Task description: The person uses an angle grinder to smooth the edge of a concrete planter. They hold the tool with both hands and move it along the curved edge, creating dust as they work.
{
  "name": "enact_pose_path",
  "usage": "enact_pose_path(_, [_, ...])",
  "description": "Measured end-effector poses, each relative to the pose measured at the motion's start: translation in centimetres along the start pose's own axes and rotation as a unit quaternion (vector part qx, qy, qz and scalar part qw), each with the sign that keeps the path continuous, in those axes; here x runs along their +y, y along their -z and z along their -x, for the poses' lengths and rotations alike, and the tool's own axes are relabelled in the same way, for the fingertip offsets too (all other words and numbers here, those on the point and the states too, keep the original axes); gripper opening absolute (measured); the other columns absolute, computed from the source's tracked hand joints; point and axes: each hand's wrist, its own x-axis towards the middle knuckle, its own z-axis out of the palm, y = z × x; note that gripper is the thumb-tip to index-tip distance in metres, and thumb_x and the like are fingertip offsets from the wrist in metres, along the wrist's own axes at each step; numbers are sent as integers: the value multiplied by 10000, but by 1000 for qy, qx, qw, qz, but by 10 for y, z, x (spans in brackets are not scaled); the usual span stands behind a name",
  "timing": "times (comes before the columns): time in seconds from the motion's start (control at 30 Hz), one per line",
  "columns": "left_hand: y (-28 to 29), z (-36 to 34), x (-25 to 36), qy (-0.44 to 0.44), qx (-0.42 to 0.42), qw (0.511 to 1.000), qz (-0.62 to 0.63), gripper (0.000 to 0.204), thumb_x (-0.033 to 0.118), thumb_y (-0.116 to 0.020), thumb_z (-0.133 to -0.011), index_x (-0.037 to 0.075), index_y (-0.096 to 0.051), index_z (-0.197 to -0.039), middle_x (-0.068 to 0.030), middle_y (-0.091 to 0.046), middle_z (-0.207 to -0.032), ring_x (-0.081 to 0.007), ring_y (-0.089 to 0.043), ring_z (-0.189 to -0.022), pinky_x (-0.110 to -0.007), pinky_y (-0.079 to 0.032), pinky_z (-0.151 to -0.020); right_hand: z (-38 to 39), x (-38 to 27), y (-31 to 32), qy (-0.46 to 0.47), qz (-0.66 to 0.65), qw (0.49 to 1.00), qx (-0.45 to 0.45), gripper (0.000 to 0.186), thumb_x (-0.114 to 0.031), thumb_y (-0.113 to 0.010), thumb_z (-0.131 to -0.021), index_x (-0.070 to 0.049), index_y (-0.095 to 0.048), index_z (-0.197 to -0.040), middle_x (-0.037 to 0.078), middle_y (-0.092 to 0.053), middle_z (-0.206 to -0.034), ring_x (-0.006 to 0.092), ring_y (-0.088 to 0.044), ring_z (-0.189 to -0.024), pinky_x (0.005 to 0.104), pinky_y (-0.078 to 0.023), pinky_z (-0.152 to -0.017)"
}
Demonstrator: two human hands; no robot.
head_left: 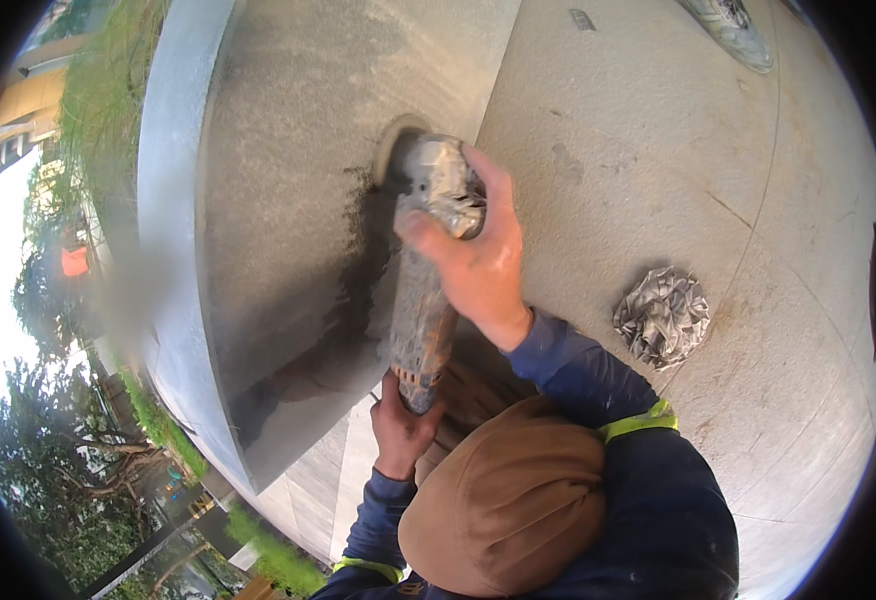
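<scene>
A worn, dust-covered angle grinder (423, 310) is held lengthwise, its round disc (393, 150) up against the face of a smooth grey stone or concrete block (288, 150). My right hand (483, 265) wraps around the grinder's head, thumb on one side and fingers on the other. At the tool's rear end, my left hand (401, 428) grips the lower body. Dark, wet-looking patches (298, 350) spread over the block below the disc, with a speckled dark edge beside it. Brown cloth (508, 500), apparently over my bent knee, hides part of the ground near my arms.
A crumpled grey bundle (663, 318) lies on the paved floor (598, 180) to the right. Someone's shoe (733, 35) shows at the upper right. The block's pale edge (183, 200) runs along the left, with trees (48, 470) and grass beyond.
</scene>
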Motion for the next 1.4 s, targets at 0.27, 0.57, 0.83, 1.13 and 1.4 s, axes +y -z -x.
enact_pose_path(0.27, [-4,-2,7,49,-51,997,-29,649,138,-718,-688,47,-510,-1297,-232,-693,-940,-431,-682,-853,-459,-552,-725,1,43,12,-68,41,997,18,692,-202,-807,-730,36,-506,-1306,206,-615,-1112,287,-629,-1006,390,-503,-892])
enact_pose_path(0.57, [-3,-2,-1,3,-22,999,-24,659,167,-748,-680,31,-515,-1281,-218,-695,-901,-427,-686,-797,-439,-559,-670,-2,18,9,-36,22,999,20,706,-219,-811,-724,40,-504,-1305,208,-599,-1136,312,-619,-1009,389,-493,-901])
enact_pose_path(0.83, [0,-6,11,-7,-9,1000,-1,598,146,-723,-693,47,-523,-1248,-220,-696,-912,-421,-687,-826,-442,-558,-696,-10,9,4,-14,20,1000,13,701,-199,-804,-735,62,-494,-1307,217,-603,-1111,294,-621,-1002,380,-495,-904])
enact_pose_path(1.13, [4,-1,9,-17,20,1000,9,630,156,-711,-684,53,-524,-1277,-222,-696,-886,-436,-677,-814,-467,-552,-696,-3,-8,-3,14,-12,1000,-8,705,-191,-806,-741,68,-489,-1315,204,-596,-1124,276,-612,-1017,367,-493,-910])
enact_pose_path(1.4, [-3,-7,10,18,-39,999,-10,635,167,-741,-665,46,-535,-1254,-210,-701,-911,-421,-688,-807,-458,-554,-693,-9,37,10,-89,48,995,23,692,-232,-797,-732,56,-507,-1290,221,-602,-1139,308,-622,-1013,390,-496,-904])
